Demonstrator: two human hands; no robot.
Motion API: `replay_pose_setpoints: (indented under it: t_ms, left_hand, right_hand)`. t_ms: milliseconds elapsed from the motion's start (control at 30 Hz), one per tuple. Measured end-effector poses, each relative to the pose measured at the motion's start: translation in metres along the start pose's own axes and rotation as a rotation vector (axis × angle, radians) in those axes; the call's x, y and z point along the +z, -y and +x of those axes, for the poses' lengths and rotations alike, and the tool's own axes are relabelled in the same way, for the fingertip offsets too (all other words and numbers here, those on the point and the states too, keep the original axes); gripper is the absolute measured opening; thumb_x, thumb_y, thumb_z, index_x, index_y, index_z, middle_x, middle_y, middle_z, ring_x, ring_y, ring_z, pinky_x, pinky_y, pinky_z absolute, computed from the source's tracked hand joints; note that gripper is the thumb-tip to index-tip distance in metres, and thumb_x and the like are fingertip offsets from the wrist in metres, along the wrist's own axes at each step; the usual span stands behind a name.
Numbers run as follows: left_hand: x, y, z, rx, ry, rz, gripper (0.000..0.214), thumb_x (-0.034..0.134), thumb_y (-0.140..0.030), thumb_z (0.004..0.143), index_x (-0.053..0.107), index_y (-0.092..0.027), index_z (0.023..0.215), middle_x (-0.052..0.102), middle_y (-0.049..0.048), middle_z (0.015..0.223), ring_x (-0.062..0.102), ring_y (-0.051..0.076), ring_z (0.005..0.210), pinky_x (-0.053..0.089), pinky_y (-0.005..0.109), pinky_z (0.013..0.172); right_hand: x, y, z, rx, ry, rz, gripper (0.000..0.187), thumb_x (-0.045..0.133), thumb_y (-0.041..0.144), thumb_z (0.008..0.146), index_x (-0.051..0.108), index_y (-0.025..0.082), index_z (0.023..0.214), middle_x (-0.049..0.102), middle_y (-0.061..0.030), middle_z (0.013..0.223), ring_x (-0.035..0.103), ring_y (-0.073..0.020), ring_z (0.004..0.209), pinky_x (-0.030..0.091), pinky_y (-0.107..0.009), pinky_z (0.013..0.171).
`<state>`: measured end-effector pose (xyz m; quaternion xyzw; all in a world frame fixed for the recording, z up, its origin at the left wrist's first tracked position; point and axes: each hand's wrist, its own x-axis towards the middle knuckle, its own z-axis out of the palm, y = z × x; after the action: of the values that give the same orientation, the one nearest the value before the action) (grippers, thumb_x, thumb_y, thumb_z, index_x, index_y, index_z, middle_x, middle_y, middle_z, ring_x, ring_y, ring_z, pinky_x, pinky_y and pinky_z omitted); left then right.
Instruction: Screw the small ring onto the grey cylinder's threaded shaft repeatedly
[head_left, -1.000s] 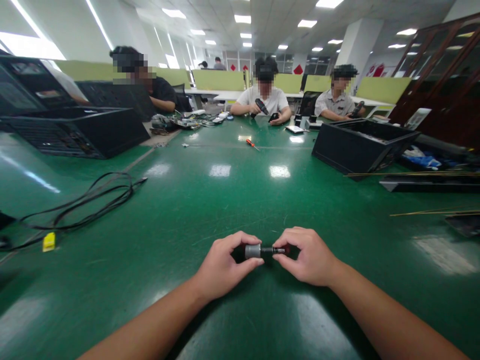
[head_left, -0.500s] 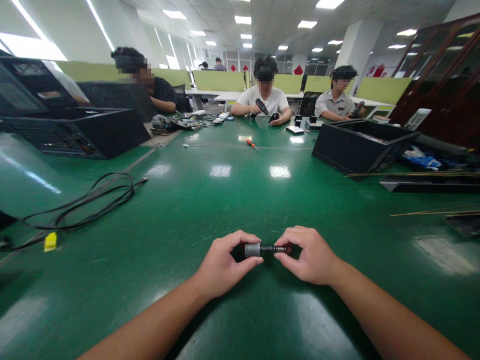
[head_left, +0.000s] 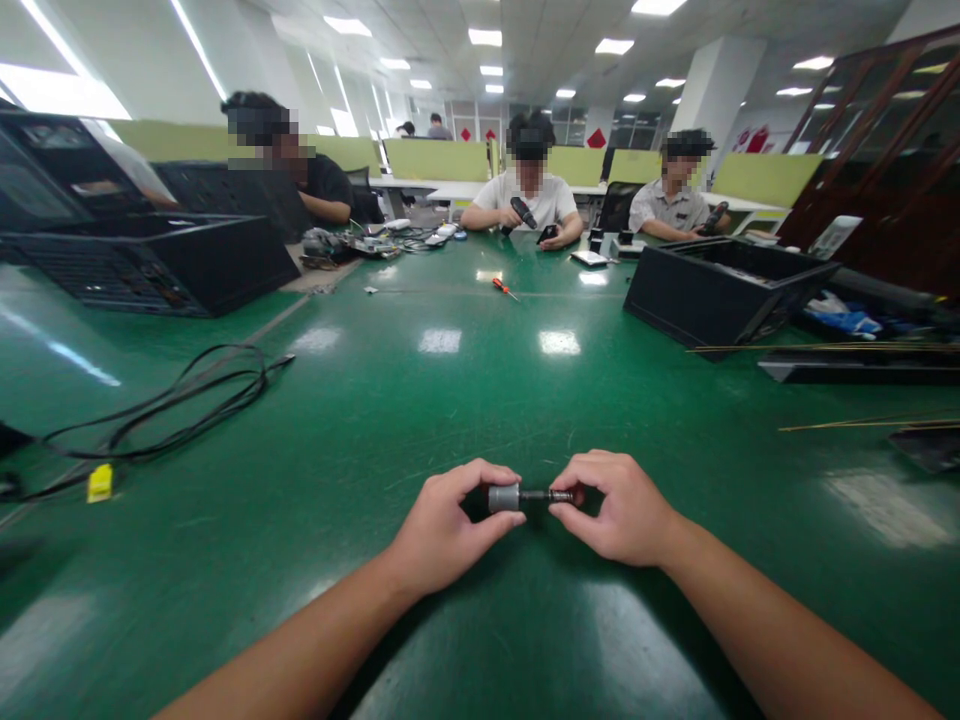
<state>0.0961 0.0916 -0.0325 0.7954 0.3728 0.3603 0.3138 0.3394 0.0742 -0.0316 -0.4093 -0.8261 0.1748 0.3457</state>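
Note:
Low in the middle of the view, a small part lies level between my two hands: a grey cylinder (head_left: 504, 498) with a thin black rod (head_left: 535, 496) that ends in a ridged, coil-like section (head_left: 560, 495). Thumb and index finger of my left hand (head_left: 450, 525) close around the grey cylinder from below and above. My right hand (head_left: 619, 510) pinches the ridged end of the rod; its tip is partly hidden by the fingers. Both hands are just over the green table (head_left: 480, 410), and I cannot tell whether the part touches it.
An orange screwdriver (head_left: 504, 289) lies farther off. Black cables (head_left: 187, 400) with a yellow tag (head_left: 100, 483) are at left. Open black computer cases stand at left (head_left: 150, 265) and right (head_left: 712, 300). Metal strips (head_left: 862, 364) lie at right. Several people sit across the table.
Almost nothing differs. Both hands keep the same hold on the part, and the whole view has shifted very slightly.

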Motion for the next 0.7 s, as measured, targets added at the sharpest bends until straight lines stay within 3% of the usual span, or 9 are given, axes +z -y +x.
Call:
replay_pose_setpoints:
  t_ms: [700]
  left_hand:
    - [-0.002,0.0009,0.0004,0.006,-0.004,0.023,0.025,0.077,-0.028,0.079,0.068,-0.021,0.102,0.076,0.0045,0.1,0.072,0.021,0.092,0.054,0.033,0.084]
  right_hand:
    - [-0.0016,-0.0008,0.0005,0.009,-0.003,-0.018,0.006,0.067,0.018,0.078,0.067,0.02,0.083,0.067,0.0009,0.07,0.062,-0.0155,0.064,0.045,-0.029,0.067]
